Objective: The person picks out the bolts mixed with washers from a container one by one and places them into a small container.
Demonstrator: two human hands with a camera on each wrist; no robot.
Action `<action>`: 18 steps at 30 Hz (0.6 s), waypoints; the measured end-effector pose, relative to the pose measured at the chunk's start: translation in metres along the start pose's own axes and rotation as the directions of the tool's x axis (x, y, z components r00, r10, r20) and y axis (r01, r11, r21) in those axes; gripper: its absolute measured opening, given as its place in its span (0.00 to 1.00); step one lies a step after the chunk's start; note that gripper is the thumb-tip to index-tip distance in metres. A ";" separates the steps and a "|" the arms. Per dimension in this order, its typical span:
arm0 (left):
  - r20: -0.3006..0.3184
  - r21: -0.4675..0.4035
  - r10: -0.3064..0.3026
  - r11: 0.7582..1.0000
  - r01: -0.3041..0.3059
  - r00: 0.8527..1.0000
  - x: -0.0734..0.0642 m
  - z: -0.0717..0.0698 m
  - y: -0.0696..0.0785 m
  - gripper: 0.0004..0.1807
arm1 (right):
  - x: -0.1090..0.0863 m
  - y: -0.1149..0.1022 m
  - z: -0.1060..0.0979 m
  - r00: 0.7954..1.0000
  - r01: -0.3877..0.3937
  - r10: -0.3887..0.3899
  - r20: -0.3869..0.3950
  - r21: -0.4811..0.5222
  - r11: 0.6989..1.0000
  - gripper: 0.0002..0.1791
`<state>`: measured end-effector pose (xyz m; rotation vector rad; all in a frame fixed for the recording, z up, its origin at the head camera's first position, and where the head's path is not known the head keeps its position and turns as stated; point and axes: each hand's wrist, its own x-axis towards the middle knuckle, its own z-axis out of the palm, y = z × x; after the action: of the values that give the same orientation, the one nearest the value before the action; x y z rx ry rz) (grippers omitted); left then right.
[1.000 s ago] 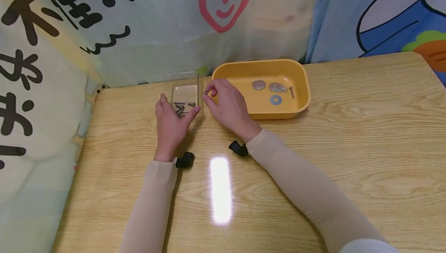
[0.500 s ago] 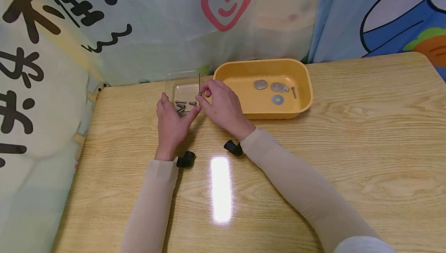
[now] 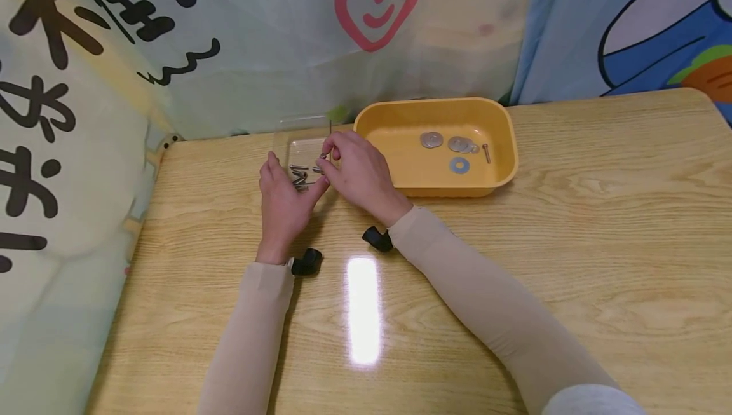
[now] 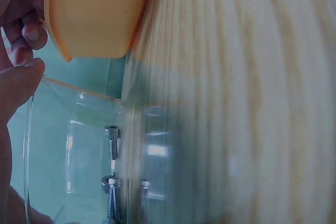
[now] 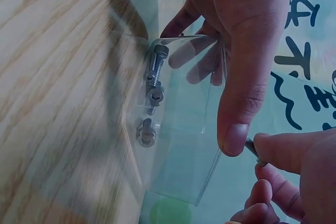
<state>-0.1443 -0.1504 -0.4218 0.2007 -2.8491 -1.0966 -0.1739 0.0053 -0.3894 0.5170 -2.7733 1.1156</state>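
A clear plastic box (image 3: 305, 148) stands near the table's back edge, with several socket-head screws (image 5: 147, 134) lying on its bottom. My left hand (image 3: 286, 208) grips the box from the near side, fingers along its left wall and thumb at the right rim. Between thumb and index finger, my right hand (image 3: 363, 170) pinches one small screw (image 5: 254, 151). In the head view this hand overlaps the box's right rim. The right wrist view shows the pinched screw close to the left thumb tip, up at rim level.
Right of the box stands a yellow tray (image 3: 434, 102). Inside it are several flat washers (image 3: 431, 140), one bluish washer (image 3: 459, 165) and one screw (image 3: 487, 153). A printed cloth (image 3: 274, 53) hangs right behind the table (image 3: 572, 211).
My right hand has moved left from beside the tray's edge to the box's right rim, carrying the pinched screw. The left hand keeps its grip on the box.
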 end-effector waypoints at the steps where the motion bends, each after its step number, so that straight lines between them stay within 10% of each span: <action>1: 0.000 0.001 0.000 1.000 0.000 1.000 0.000 0.000 0.000 0.64 | 0.001 0.000 0.000 1.000 -0.002 0.002 0.005 -0.004 1.000 0.10; 18: -0.004 0.009 -0.011 1.000 0.011 1.000 0.001 0.001 -0.001 0.64 | 0.006 -0.004 0.002 0.994 -0.034 0.046 0.101 -0.118 0.992 0.10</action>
<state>-0.1457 -0.1503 -0.4231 0.2187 -2.8531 -1.0844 -0.1783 -0.0008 -0.3870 0.5220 -2.9290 0.9531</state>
